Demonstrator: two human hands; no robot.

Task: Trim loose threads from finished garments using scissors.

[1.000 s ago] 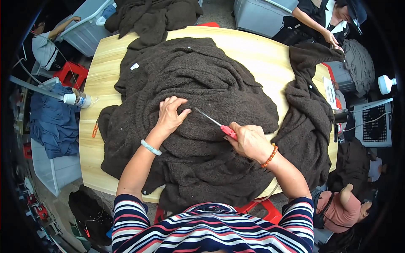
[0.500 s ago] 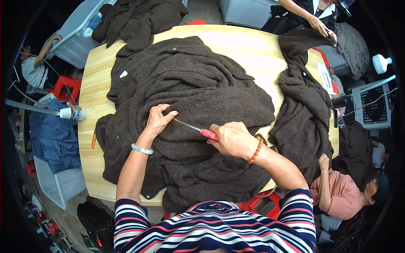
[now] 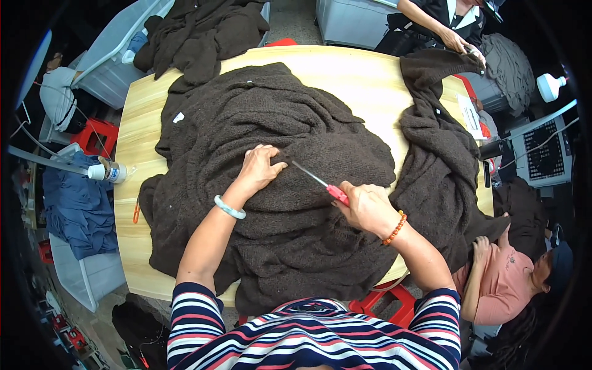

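One heap of brown knitwear [image 3: 333, 154] covers the middle of the table [image 3: 345, 65]; there the left hand [image 3: 259, 168] rests, likely steadying cloth (whether pinching, one cannot tell), while the right hand [image 3: 368, 208] grips a red-handled tool [image 3: 337, 194], apparently for fine aim.

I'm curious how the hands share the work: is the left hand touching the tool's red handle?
Apart. The head view plainly shows dark knit cloth between the left hand and the red handle, which the right hand holds.
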